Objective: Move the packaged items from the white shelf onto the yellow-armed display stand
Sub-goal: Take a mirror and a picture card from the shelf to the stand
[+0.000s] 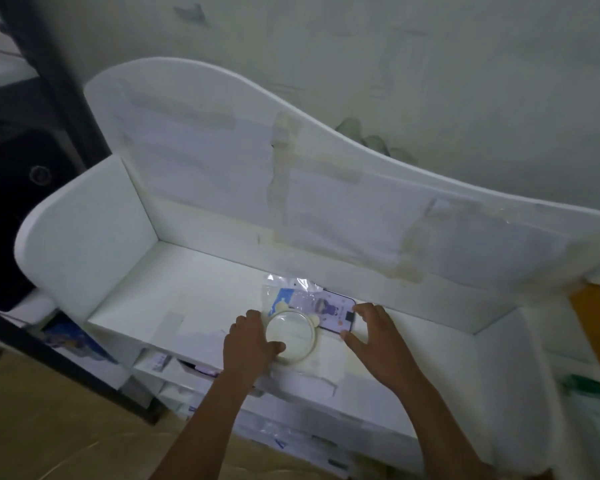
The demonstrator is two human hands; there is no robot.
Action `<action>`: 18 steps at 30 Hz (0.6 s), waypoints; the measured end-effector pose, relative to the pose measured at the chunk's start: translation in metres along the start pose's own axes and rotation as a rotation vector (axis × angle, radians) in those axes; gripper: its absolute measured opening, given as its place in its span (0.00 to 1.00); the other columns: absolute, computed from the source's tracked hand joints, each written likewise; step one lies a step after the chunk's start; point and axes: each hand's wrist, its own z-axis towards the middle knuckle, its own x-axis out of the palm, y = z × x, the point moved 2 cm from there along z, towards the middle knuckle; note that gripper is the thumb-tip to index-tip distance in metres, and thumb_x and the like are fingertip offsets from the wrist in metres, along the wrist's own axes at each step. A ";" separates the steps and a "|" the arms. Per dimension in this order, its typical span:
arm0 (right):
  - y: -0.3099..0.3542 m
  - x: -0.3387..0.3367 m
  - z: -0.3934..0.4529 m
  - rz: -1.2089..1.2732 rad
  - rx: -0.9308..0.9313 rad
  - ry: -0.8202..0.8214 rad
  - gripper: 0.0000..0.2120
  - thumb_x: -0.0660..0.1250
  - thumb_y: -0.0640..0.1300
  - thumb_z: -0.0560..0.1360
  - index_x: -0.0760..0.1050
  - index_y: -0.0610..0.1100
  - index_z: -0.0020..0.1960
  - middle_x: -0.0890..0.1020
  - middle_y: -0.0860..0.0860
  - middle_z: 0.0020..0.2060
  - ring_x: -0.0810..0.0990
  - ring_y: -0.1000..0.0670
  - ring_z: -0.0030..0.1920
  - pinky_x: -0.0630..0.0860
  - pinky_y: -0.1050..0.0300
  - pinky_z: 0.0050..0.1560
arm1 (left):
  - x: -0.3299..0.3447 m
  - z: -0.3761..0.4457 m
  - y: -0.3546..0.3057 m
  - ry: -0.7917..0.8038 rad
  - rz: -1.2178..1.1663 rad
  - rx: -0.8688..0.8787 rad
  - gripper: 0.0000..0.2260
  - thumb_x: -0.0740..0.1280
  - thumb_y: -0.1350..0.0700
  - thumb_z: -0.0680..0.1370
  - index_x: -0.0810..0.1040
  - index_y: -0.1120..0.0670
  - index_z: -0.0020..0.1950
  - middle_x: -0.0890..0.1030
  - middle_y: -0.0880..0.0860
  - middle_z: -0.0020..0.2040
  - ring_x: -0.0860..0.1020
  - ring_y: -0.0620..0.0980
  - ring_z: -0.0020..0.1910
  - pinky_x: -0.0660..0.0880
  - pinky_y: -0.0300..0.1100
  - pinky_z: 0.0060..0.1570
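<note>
A white shelf (201, 271) with a curved back panel fills the view. On its top tier lies a clear packaged item (291, 296) holding a round cream piece with small ears (291, 336) and a printed card. Under it a phone-like item (340, 311) with a dark edge shows a cartoon picture. My left hand (248, 344) grips the left side of the round piece, thumb on top. My right hand (371, 336) rests with spread fingers at the phone-like item's right end, fingertips touching it. A yellow arm (593, 317) shows at the right edge.
Lower tiers of the shelf hold more packaged items (174, 363) and clear bags (284, 431). A dark metal rack (32, 174) stands to the left with a blue-printed package (73, 336) beneath. The stained wall (395, 64) is behind. Brown floor (49, 427) lies at the lower left.
</note>
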 end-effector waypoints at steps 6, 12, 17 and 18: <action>0.003 -0.005 0.005 -0.014 -0.013 -0.006 0.18 0.70 0.51 0.74 0.70 0.51 0.62 0.72 0.56 0.55 0.73 0.53 0.60 0.72 0.56 0.59 | -0.011 0.006 0.011 0.034 -0.171 -0.050 0.22 0.76 0.51 0.70 0.76 0.58 0.60 0.80 0.56 0.55 0.78 0.55 0.56 0.69 0.40 0.47; 0.004 0.001 0.020 -0.042 -0.029 0.030 0.18 0.70 0.49 0.75 0.70 0.49 0.62 0.74 0.53 0.55 0.73 0.51 0.59 0.71 0.56 0.59 | -0.032 0.007 0.039 -0.039 -0.582 -0.187 0.15 0.71 0.55 0.76 0.73 0.59 0.59 0.77 0.56 0.53 0.75 0.55 0.51 0.70 0.44 0.47; 0.011 0.017 0.037 -0.113 -0.040 0.087 0.17 0.69 0.44 0.75 0.71 0.46 0.62 0.74 0.49 0.58 0.72 0.47 0.61 0.70 0.54 0.60 | -0.040 0.002 0.062 -0.024 -1.033 -0.272 0.17 0.72 0.58 0.76 0.75 0.61 0.62 0.82 0.60 0.54 0.82 0.57 0.49 0.78 0.46 0.42; 0.012 0.021 0.041 -0.132 -0.045 0.096 0.17 0.70 0.44 0.75 0.72 0.45 0.62 0.74 0.48 0.58 0.72 0.46 0.61 0.69 0.54 0.60 | -0.041 0.000 0.066 -0.020 -1.076 -0.273 0.17 0.73 0.58 0.75 0.75 0.60 0.62 0.83 0.60 0.54 0.83 0.57 0.50 0.80 0.49 0.46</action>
